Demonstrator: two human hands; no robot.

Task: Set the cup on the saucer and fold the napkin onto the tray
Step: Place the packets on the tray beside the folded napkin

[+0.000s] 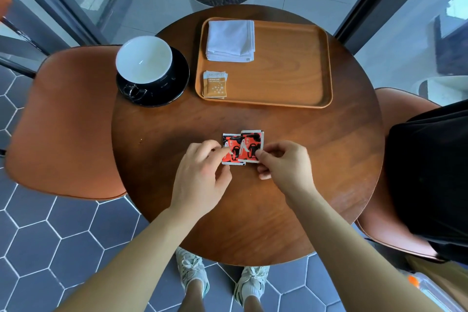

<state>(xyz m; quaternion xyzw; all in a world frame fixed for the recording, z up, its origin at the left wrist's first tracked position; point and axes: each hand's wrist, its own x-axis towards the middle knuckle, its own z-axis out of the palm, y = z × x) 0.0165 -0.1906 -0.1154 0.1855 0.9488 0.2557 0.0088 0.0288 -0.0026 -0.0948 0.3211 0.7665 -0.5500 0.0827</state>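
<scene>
Already cup [144, 58] sits on saucer [177, 88], napkin [230, 40] folded on tray [291, 71]. Left hand [200, 175], right hand [283, 162] pinch red packets [249, 144]. Next, likely: lift packets onto tray.

Both bare forearms reach forward from the bottom of the view and draw in toward each other, so that the hands sit close together, side by side. The left hand [202, 170] lies back up with its fingers curled, thumb and forefinger pinching the left packet [228, 145]. The right hand [283, 162] mirrors it, knuckles up and wrist slightly bent, its thumb and forefinger pinching the near edge of the right packet [252, 143], the other fingers tucked beneath. Below, two feet in pale shoes [192, 268] stand together.
</scene>
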